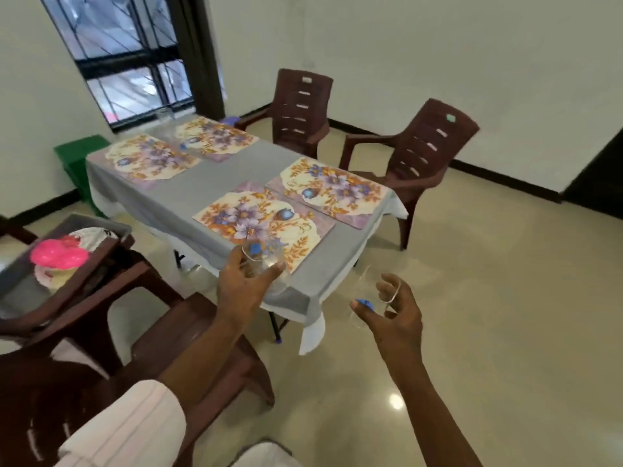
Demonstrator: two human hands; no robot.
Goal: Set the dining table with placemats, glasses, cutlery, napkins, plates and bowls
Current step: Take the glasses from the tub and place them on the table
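A table (188, 193) under a grey cloth carries several floral placemats; the nearest one (256, 224) lies by the front corner. My left hand (242, 288) grips a clear glass (266, 261) with a blue sticker, held over that placemat's near edge. My right hand (394, 315) holds a second clear glass (365, 298) with a blue sticker, out over the floor to the right of the table corner. Two more clear glasses (165, 117) stand at the far end of the table, blurred.
A grey tray (20, 274) on a brown chair at left holds pink bowls (59, 256) and plates. Brown plastic chairs stand at the far side (300, 109) and right (418, 146); another is close in front of me (188, 335). A green bin (79, 156) sits behind the table.
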